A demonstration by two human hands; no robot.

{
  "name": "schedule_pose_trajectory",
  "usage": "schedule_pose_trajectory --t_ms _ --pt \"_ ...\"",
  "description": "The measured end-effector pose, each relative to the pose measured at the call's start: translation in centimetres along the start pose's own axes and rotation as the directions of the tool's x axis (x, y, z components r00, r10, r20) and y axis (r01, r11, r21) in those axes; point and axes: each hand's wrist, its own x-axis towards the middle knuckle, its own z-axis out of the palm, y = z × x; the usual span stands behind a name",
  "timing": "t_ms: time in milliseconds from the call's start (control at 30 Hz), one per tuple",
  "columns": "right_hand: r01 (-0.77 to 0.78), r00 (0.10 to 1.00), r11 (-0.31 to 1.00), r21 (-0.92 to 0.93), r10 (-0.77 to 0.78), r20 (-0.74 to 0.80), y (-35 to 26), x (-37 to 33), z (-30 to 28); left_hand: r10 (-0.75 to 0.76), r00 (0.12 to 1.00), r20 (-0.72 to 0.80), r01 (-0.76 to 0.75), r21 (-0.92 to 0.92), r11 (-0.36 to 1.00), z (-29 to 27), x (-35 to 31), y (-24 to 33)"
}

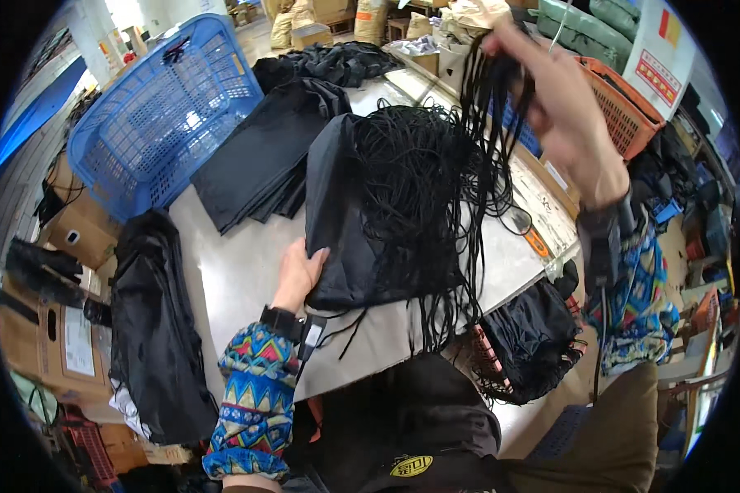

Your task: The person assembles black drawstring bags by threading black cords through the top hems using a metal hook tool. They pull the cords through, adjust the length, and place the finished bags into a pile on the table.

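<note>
A bundle of thin black cords hangs from my raised right hand, whose fingers are closed around its upper part. The long strands trail down to a tangled heap of black cords on the table. Beneath the heap lies a piece of black fabric. My left hand holds its left edge near the front, with the thumb against the cloth; some fingertips are hidden. Behind it, a stack of flat black fabric pieces is spread out on the table.
A blue plastic basket leans at the far left of the pale table. Black fabric drapes over the left edge. An orange-handled tool lies to the right. An orange basket and a basket of black material stand beside the table.
</note>
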Motion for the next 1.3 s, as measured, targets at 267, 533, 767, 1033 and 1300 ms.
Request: schedule_pose_trajectory --t_ms 267,533,767,1033,1300 --pt "-0.531 0.748 0.707 -0.466 0.65 0.135 11.3 -0.8 -2.8 -0.065 0.981 0.184 0.095 -0.16 0.983 -16.1 2.2 -9.6" --pt "-0.364 0.895 0.898 -0.245 0.41 0.173 7.1 0.1 -0.5 0.226 0.966 0.122 -0.257 0.447 0.857 -11.8 -2.5 -8.7" --pt "-0.051 0.873 0.711 -0.701 0.372 0.314 2.2 -2.4 -1.6 0.209 0.865 0.456 -0.381 0.326 0.865 -2.8 -5.7 -4.4" --pt "-0.043 0.951 0.041 -0.998 0.309 -0.028 18.2 -12.1 -16.5 0.326 0.869 0.372 -0.427 0.233 0.874 -7.2 -2.0 -5.2" --pt "-0.022 0.956 0.141 -0.99 0.294 0.021 19.3 -12.9 -17.2 0.512 0.768 0.385 -0.605 0.172 0.778 2.6 -8.0 4.9"
